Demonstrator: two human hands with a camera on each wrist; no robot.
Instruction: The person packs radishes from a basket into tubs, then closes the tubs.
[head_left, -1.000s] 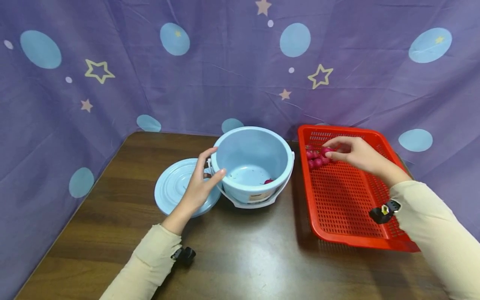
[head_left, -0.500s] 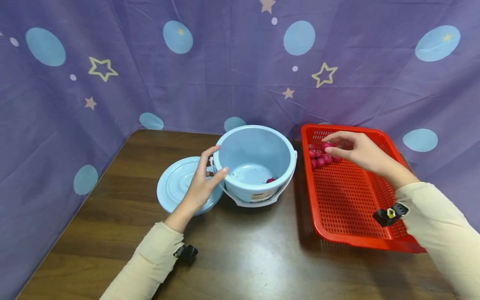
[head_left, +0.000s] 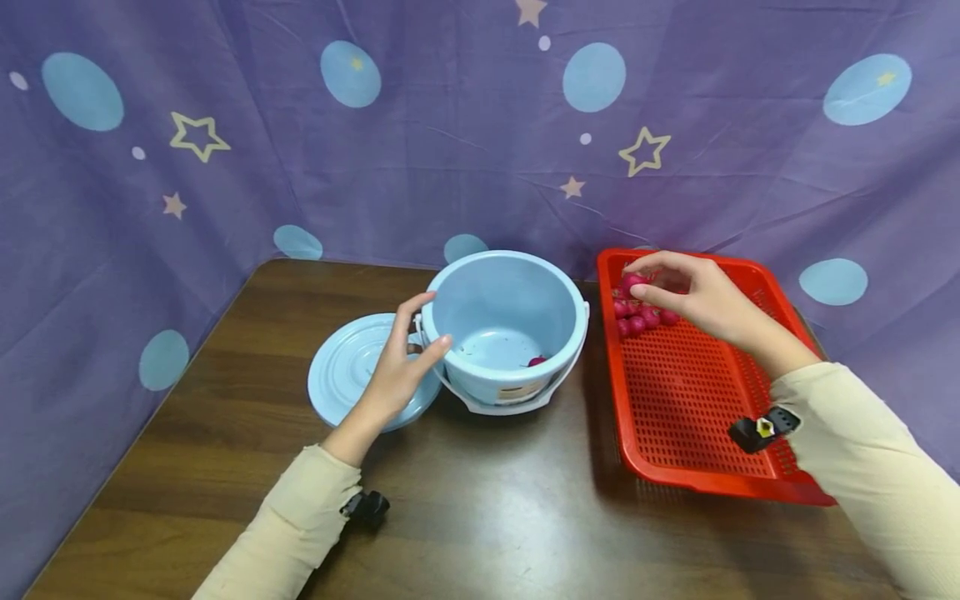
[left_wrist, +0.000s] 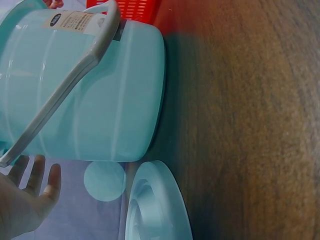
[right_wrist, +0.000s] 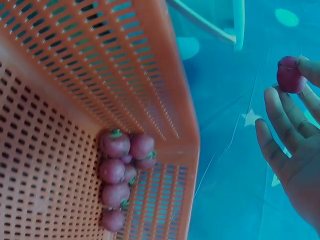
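My right hand (head_left: 697,293) pinches a round red radish (head_left: 633,284) between thumb and fingertips, over the far left corner of the red basket (head_left: 630,433). The right wrist view shows this radish (right_wrist: 290,75) held clear above the basket's rim. Several more radishes (right_wrist: 114,170) lie bunched in the corner below. My left hand (head_left: 403,365) rests against the left side of a light blue bucket (head_left: 480,379), its thumb at the rim and its fingers spread loosely. One radish (head_left: 537,362) lies on the bucket's floor.
A light blue lid (head_left: 352,367) lies left of the bucket, partly under my left hand. The bucket's pale handle (head_left: 510,408) hangs down at the front. Behind the wooden table (head_left: 465,517) hangs a purple curtain (head_left: 480,167) with stars and dots.
My right hand has lifted a radish from the bunch and carried it up and slightly left towards the basket's rim. The left hand stays at the bucket.
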